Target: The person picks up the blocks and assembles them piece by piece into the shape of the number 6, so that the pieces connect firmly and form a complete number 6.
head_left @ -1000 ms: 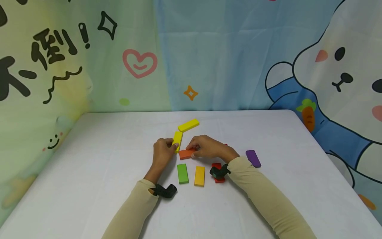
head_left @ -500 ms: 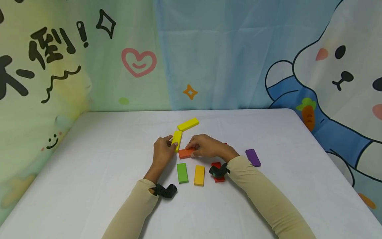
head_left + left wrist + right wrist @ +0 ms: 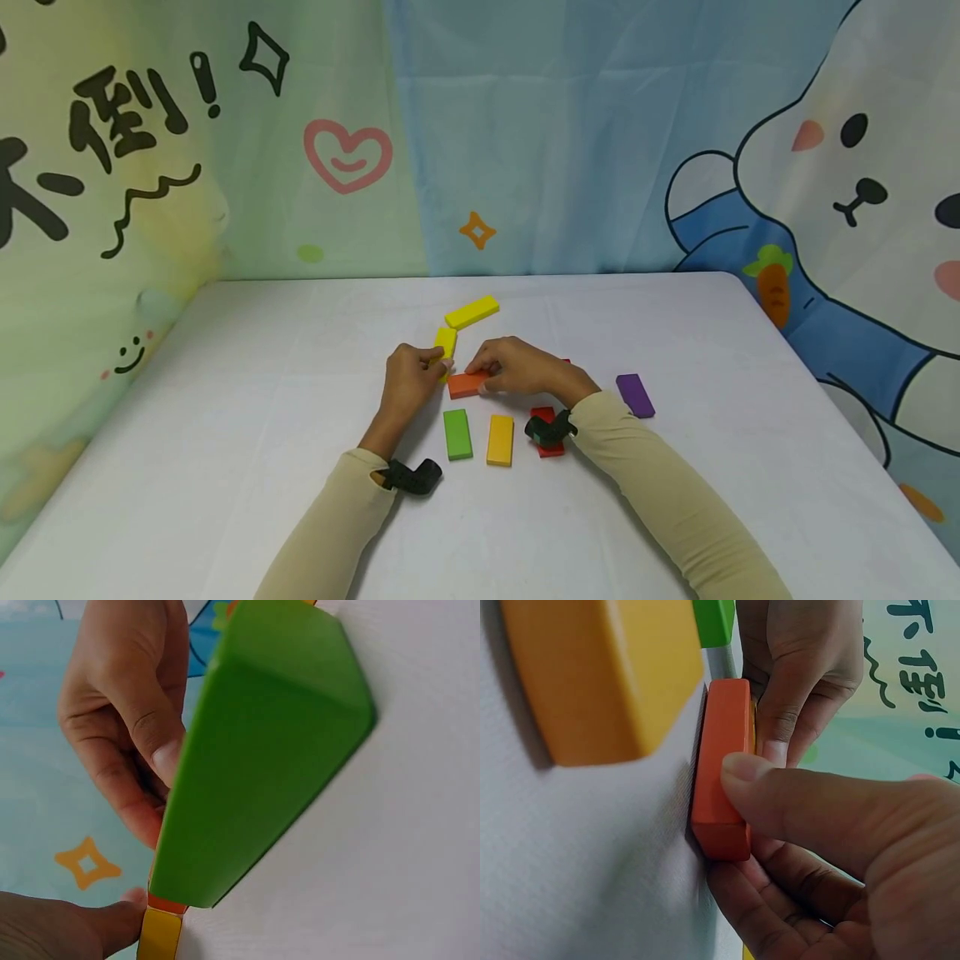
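My left hand (image 3: 407, 381) holds a yellow block (image 3: 446, 338) between thumb and fingers, partly covering it. That block stands at an angle to an orange block (image 3: 466, 385), whose left end meets its near end. Thumb and fingers of my right hand (image 3: 519, 367) pinch the orange block. In the right wrist view, the thumb presses one long face of the orange block (image 3: 724, 765), with fingers around its end. A second yellow block (image 3: 472, 312) lies slanted just beyond the first. Close up in the left wrist view, a green block (image 3: 251, 780) hides part of the orange one.
Nearer than the hands lie a green block (image 3: 458, 434), an amber block (image 3: 500, 440) and a red block (image 3: 552, 451), partly behind the right wrist camera. A purple block (image 3: 635, 396) lies to the right. Another red piece (image 3: 566, 361) peeks out behind the right wrist.
The left fingers have shifted slightly on the yellow block, the index finger now lying lower across it. The right hand and orange block show no clear movement.
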Motion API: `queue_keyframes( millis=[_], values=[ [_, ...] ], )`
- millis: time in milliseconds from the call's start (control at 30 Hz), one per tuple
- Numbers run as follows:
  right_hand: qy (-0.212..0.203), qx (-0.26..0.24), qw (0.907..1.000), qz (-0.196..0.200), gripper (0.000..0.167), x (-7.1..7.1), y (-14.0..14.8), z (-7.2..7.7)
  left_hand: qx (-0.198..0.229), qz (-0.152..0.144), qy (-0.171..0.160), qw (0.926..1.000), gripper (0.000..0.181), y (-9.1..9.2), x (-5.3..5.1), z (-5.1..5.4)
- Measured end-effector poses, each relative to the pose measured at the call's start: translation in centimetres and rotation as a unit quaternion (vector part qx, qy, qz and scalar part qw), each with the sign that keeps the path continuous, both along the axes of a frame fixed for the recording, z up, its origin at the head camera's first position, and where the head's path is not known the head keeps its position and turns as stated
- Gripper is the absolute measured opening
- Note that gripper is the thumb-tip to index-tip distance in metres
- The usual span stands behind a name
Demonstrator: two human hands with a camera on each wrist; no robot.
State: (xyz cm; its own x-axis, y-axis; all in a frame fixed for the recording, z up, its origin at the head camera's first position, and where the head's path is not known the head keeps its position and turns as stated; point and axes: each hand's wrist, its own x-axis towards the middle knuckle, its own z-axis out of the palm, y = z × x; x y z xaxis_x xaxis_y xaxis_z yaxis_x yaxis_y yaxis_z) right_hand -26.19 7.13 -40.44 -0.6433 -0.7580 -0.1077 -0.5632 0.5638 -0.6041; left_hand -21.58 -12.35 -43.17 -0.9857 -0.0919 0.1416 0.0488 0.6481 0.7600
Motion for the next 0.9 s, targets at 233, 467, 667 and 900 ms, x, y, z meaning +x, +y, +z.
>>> queue_keyframes(
  millis=[233, 467, 667, 900],
  values=[
    [0.007, 0.007, 0.9999, -0.005, 0.030, 0.19, 0.00, 0.16, 0.002, 0.001, 0.003, 1.0000, 0.029, 0.16, -0.02, -0.03],
    [0.005, -0.004, 1.0000, -0.002, 0.030, 0.16, 0.07, -0.05, -0.015, 0.013, -0.010, 0.9997, 0.029, 0.66, 0.25, 0.25],
    [0.002, -0.003, 1.0000, -0.006, 0.030, 0.17, 0.06, -0.18, -0.030, 0.021, -0.006, 0.9993, 0.028, 0.81, 0.31, 0.19],
    [0.002, -0.004, 1.0000, -0.005, 0.030, 0.37, 0.04, 0.12, -0.029, 0.024, -0.013, 0.9992, 0.029, 0.75, 0.24, 0.40]
  ],
)
